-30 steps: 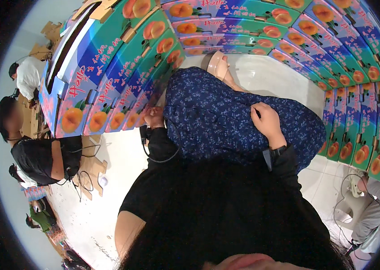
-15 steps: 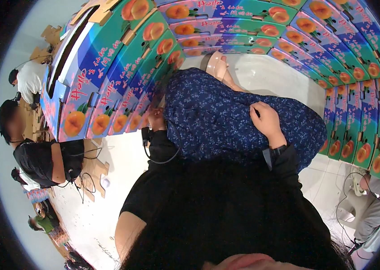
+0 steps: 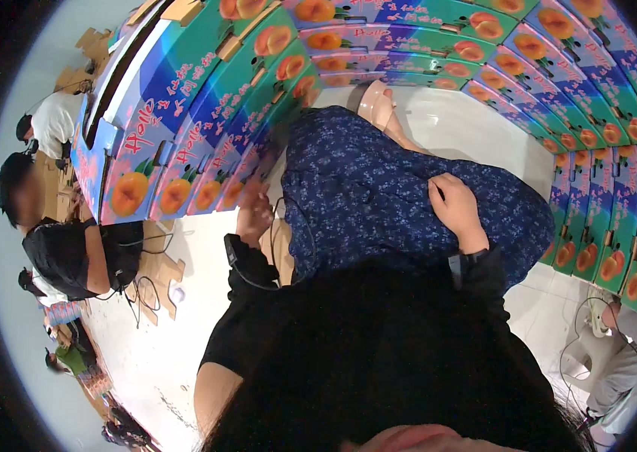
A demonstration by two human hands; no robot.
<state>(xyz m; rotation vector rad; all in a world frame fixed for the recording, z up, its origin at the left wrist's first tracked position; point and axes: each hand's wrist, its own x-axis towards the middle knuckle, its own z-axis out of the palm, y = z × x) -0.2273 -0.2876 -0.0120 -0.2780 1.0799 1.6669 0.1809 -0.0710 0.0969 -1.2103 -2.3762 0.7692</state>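
Observation:
My right hand lies on the dark blue floral skirt over my lap, its fingers stretched out and holding nothing. At my left side, my left hand hangs just below the near end of the left stack of printed cartons. Its fingers are loosely bent and apart, with nothing visible in them; whether the fingertips touch the lowest carton I cannot tell. A dark cable loops from the left wrist toward the skirt.
More fruit-printed cartons are stacked ahead and to the right. A seat edge shows beside my left hip. Several people are at the left, one in black. Someone in grey trousers sits at the right.
My left hand has drawn away from the skirt, outward to the left and back a little, uncovering the seat edge. My right hand stays on the skirt. The whole view has shifted slightly.

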